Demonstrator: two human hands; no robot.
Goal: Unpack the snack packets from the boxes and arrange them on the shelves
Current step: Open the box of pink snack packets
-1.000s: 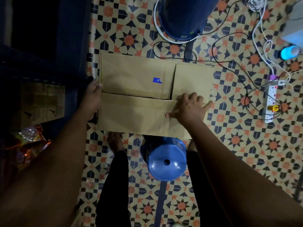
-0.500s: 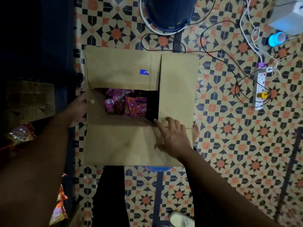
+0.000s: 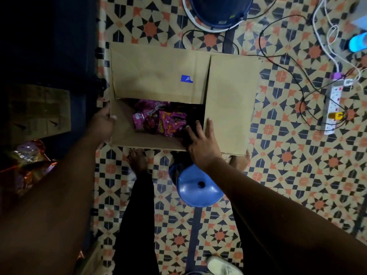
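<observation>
Reaching with my right hand (image 3: 200,143), I am spreading its fingers flat and relaxed over the near right corner of the brown cardboard box (image 3: 158,76) sitting on the patterned tile floor (image 3: 297,175), holding nothing. My left hand (image 3: 103,124) is gripping the box's left wall, thumb hooked over the edge. Shiny pink and magenta snack packets (image 3: 158,120) are lying loose down inside the opening, between my two hands.

I am judging a few risks. Two brown flaps, the far one (image 3: 155,72) and the right one (image 3: 230,100), are lying over much of the top, so either could be catching my wrist or crushing a packet as I pull it out. Slick foil packets may be slipping from a one-handed grab in this dim light. A round blue plastic stool (image 3: 198,187) is standing just behind the box by my legs, and black cables (image 3: 278,46) are trailing across the floor nearby; stepping back toward the shelves could be tripping me.
</observation>
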